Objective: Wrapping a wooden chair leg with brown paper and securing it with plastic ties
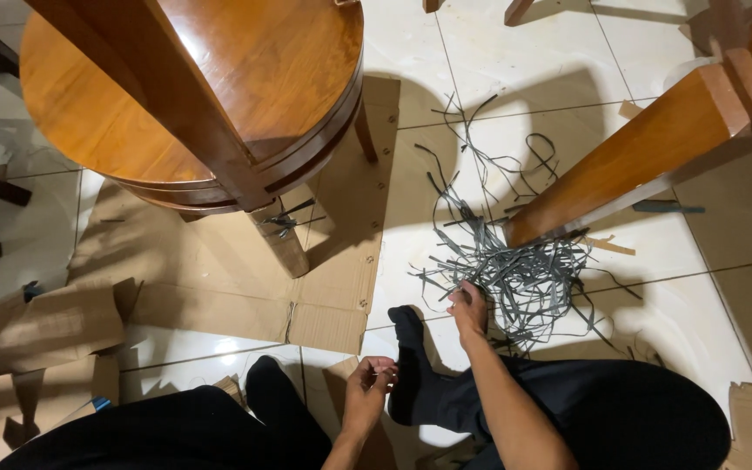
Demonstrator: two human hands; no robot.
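A tangled pile of thin grey strips (515, 261) lies on the white tiled floor. My right hand (468, 309) reaches into the near edge of the pile, fingers closed on some strips. My left hand (369, 387) is held lower, near my knees, fingers pinched on what looks like a short grey strip. My legs in black trousers and black socks (411, 357) stretch out below both hands.
A round wooden stool (193, 96) stands on flattened cardboard (332, 278) at the left. A wooden furniture leg (646, 148) slants over the pile from the right. Torn cardboard pieces (54, 326) lie at the left and bottom right.
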